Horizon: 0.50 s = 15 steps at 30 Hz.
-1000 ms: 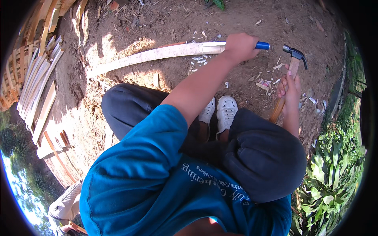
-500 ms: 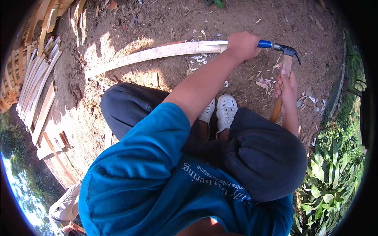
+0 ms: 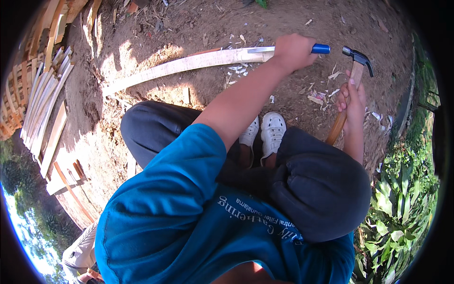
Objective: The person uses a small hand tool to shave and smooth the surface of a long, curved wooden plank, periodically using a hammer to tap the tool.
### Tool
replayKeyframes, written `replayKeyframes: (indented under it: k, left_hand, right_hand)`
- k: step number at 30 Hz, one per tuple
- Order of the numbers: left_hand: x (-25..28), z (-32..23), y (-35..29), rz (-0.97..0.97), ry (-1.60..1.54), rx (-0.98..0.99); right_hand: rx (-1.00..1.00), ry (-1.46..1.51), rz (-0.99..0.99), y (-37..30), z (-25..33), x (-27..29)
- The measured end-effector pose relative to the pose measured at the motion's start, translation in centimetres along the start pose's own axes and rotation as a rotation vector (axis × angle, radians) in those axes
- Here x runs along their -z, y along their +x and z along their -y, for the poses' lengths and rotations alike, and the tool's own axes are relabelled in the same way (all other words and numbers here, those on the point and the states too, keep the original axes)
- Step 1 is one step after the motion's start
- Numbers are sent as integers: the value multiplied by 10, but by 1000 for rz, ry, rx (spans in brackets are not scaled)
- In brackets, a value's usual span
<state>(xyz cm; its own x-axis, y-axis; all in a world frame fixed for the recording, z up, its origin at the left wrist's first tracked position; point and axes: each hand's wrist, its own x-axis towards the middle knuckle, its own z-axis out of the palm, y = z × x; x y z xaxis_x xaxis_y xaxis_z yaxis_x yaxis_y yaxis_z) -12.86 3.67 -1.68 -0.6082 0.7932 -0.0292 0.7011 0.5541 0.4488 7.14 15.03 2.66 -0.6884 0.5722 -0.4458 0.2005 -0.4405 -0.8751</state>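
Observation:
My left hand (image 3: pixel 294 52) is closed round a chisel with a blue handle (image 3: pixel 321 48). Its flat metal blade (image 3: pixel 261 49) points left and lies along the end of a long pale wooden plank (image 3: pixel 189 65). On the right, my right hand (image 3: pixel 352 97) grips the wooden handle of a claw hammer (image 3: pixel 337 127) partway up. The hammer's dark head (image 3: pixel 358 56) is level with the chisel's butt, a short gap apart from it. My left fingers hide the middle of the chisel.
Wood chips (image 3: pixel 317 98) litter the brown soil around the plank's end. White shoes (image 3: pixel 273 132) stand between my bent knees. Stacked boards (image 3: pixel 47 102) lie at far left, with another person's leg (image 3: pixel 79 251) below them. Green leafy plants (image 3: pixel 395 217) grow at right.
The hammer has moved right, from touching the chisel's butt to a short gap away. More of the chisel's blade shows on the plank. My left hand has shifted only slightly.

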Motion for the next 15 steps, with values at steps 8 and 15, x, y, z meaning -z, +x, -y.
replayKeyframes:
  k: [8, 15]
  left_hand:
    - [-1, -6, 1, 4, -48, -6]
    - [0, -6, -2, 22, -30, 1]
  right_hand:
    - [-19, -29, 54, -1, -5, -3]
    - [-72, -104, 42, -1, -14, -4]
